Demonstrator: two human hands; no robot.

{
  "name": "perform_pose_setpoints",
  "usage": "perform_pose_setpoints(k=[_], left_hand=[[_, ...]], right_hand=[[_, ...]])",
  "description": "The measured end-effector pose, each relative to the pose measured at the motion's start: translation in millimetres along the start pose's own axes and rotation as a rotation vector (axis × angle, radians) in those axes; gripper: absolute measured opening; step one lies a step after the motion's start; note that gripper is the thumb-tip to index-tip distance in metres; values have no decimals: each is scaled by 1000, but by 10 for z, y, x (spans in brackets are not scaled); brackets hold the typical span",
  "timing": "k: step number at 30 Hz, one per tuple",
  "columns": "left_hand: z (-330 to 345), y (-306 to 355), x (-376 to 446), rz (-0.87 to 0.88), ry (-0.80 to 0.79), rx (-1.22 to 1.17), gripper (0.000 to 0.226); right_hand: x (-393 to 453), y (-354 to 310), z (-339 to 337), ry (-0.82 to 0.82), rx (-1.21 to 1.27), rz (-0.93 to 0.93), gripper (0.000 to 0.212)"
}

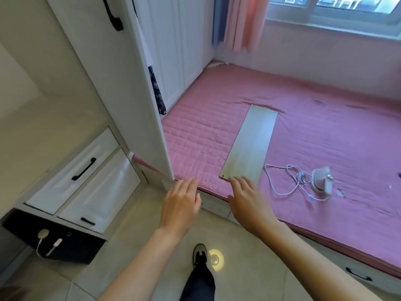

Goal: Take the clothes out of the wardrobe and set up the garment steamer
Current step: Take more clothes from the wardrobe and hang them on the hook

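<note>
A white wardrobe door (121,88) stands ajar on the left, with a dark patterned garment (157,92) showing at its edge. On the pink bed mat (325,131) lies a white handheld garment steamer (322,178) with its white cord (284,181) loosely coiled beside it. A long pale board (251,144) lies on the mat too. My left hand (181,205) hovers with straight fingers near the bed's front edge, below the door's lower corner. My right hand (247,200) hovers with spread fingers just in front of the board's near end. Neither hand holds anything.
White drawers with black handles (83,169) sit low on the left, above a dark box (65,242) with a white cable. A pink curtain (243,20) hangs by the window. My foot (199,255) stands on the tiled floor. A bed-base drawer (358,274) is at the lower right.
</note>
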State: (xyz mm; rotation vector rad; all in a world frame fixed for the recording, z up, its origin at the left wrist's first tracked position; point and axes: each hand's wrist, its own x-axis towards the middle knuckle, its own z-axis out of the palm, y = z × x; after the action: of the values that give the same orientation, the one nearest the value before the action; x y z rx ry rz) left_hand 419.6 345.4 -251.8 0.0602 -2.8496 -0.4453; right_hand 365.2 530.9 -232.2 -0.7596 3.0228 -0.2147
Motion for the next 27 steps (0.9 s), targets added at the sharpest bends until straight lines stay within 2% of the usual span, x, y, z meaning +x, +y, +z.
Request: perform_pose_setpoints(k=[3,6,12,21,27], left_hand=[[48,-36,477,21,-16,11,54],[95,-97,935,15,-87,-13,56],[132,-313,1761,3,-90,38,57],[213,-553,2559,-194,-84,72,59],[211,-627,3064,-358,-1,81,58]], right_hand=[[460,124,-53,-5,-23,-14,56],[925,194,-136,-18,-39,-27,62],[1782,303,-233,9,-69,-82,59],[2906,499,-390,6,-18,-245,57],[3639,624,-472,34,-25,-412,51]])
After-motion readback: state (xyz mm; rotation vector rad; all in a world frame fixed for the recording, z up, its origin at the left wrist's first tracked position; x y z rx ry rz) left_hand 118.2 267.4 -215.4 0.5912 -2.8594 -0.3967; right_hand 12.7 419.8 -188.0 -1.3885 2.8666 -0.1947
